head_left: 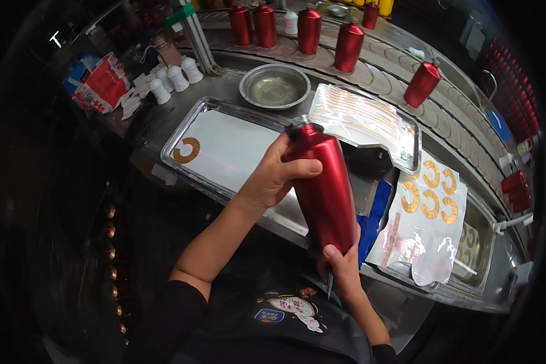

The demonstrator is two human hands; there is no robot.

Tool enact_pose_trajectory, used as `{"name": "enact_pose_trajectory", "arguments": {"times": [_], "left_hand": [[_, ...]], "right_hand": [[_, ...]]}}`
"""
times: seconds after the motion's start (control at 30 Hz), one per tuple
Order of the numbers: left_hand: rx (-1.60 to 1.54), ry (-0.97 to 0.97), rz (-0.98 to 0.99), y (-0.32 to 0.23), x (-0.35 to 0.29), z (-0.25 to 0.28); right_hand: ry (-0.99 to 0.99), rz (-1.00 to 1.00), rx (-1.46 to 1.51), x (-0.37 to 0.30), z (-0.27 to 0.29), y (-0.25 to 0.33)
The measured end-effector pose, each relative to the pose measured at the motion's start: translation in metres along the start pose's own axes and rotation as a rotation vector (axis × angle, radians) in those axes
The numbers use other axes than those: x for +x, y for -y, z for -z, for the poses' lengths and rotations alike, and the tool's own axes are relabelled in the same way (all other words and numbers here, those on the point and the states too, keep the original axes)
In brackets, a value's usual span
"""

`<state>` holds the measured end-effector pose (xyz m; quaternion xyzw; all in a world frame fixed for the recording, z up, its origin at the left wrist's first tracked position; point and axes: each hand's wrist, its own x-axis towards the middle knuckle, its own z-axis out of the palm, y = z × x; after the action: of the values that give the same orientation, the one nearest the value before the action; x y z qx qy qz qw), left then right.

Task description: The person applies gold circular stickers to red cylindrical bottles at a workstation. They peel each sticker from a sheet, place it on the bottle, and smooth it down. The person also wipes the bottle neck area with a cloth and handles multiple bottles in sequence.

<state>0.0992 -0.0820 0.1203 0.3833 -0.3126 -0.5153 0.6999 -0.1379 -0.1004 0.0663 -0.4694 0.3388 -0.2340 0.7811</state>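
A glossy red metal bottle (pixel 324 188) with a bare silver neck is tilted in front of me, between both hands. My left hand (pixel 278 176) grips it near the shoulder, its thumb lying across the red side. Low on the bottle, my right hand (pixel 344 267) is closed round the base. A thin, pointed metal tool (pixel 330 284) sticks out below the right thumb; its kind is unclear. Beyond the left hand lies a shallow metal tray (pixel 175 134) with a white sheet (pixel 224 145) in it. One gold C-shaped decal (pixel 187 150) rests at that sheet's left end.
A round metal bowl (pixel 276 87) stands behind the tray. To the right lie a sheet of gold C-shaped decals (pixel 428 233) and a tray of gold-striped sheets (pixel 355 115). Several red bottles (pixel 349 48) stand along the conveyor (pixel 382 76). White bottle-shaped pieces (pixel 177 79) are at the back left.
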Motion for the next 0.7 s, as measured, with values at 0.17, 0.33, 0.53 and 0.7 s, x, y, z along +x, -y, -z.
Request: {"name": "enact_pose_trajectory", "arguments": {"times": [0.17,0.33,0.53,0.7], "left_hand": [[0.525,0.06,-0.226,0.002,0.003,-0.002],[0.618,0.049,-0.283,-0.013,0.012,0.007],[0.905,0.115,-0.415,-0.002,0.024,0.02],[0.692,0.074,-0.157,0.027,0.02,0.011]], "right_hand": [[0.009,0.001,-0.126,-0.013,0.011,0.023],[-0.06,0.111,-0.256,-0.004,0.014,0.045],[-0.051,0.06,-0.421,0.011,0.014,0.054],[-0.154,0.05,-0.519,-0.004,0.04,0.051]]}}
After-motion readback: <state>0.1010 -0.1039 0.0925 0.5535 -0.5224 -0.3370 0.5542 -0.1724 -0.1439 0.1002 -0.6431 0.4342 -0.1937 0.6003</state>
